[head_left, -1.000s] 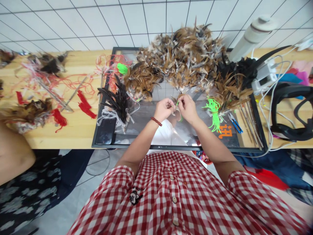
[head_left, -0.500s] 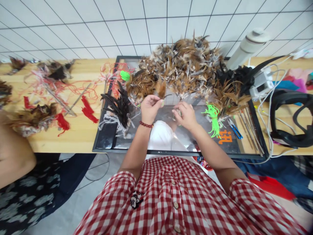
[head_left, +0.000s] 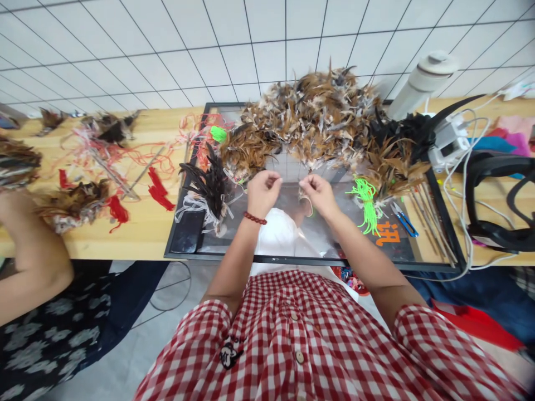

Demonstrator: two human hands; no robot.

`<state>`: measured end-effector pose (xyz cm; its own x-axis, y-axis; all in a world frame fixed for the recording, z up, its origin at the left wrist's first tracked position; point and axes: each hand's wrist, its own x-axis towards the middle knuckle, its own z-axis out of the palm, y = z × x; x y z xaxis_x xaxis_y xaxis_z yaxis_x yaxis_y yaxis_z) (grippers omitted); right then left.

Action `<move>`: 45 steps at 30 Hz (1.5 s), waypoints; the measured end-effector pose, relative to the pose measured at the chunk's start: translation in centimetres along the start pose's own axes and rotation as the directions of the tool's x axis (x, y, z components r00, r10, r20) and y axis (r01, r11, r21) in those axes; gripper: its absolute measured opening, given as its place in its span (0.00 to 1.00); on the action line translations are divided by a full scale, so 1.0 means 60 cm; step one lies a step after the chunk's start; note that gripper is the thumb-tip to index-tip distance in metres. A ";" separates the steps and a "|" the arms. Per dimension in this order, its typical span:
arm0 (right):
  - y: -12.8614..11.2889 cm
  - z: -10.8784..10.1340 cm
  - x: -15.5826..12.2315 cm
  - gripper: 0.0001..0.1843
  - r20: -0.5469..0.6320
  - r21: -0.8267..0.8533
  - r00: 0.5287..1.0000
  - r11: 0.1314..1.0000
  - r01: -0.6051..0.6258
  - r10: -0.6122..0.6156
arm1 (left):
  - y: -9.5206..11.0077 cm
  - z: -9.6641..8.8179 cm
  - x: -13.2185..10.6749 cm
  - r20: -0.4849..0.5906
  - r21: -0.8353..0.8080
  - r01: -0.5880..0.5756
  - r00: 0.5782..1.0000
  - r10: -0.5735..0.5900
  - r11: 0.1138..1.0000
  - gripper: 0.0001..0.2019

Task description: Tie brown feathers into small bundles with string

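Observation:
My left hand point(head_left: 264, 193) hovers over the glassy black-framed panel point(head_left: 254, 260), thumb and fingertips pinched together. Whatever lies in that pinch is too small to make out. Facing it a short gap away, my right hand point(head_left: 321, 196) is also closed at the fingertips, and a thin pale looped strip point(head_left: 309, 207) hangs under its fingers. Just beyond both hands spreads a big heap of brown feathers point(head_left: 317, 117). A bunch of black feathers point(head_left: 213, 181) lies left of my left hand. Right of my right hand is a bundle of bright green cords point(head_left: 366, 206).
Blue-handled snips point(head_left: 404, 220) and thin rods point(head_left: 430, 223) lie at the panel's right. A white bottle point(head_left: 424, 83), cables and a black headset-like frame point(head_left: 474, 206) stand further right. At left, a co-worker's arm point(head_left: 37, 245) rests near feathers and red cord bundles point(head_left: 159, 189).
The brown feather at my left fingertips is no longer seen there. My left hand has turned toward my right hand, whose fingers have drawn together. The view has shifted slightly left.

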<state>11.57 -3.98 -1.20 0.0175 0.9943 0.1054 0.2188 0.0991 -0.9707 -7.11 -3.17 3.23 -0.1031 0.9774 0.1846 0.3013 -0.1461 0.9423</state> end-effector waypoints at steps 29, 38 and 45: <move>-0.021 0.007 0.007 0.13 -0.112 0.211 0.992 0.974 0.078 -0.056 | -0.018 0.053 -0.003 0.141 -0.107 0.015 0.990 0.000 0.994 0.03; -0.034 0.017 0.042 0.05 0.263 -0.699 0.963 0.677 0.230 -0.056 | -0.050 0.054 0.027 -0.118 -0.553 0.334 0.876 -0.468 0.764 0.13; -0.022 0.022 0.054 0.06 0.003 -0.502 0.998 0.863 0.054 -0.061 | -0.041 0.050 0.014 0.082 -0.664 0.365 0.903 -0.421 0.653 0.14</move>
<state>10.03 -0.84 0.12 0.0013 0.9865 0.1638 0.6799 0.1192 -0.7236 -5.08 -1.51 0.21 -0.1422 0.9570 -0.2529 -0.4704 0.1595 0.8679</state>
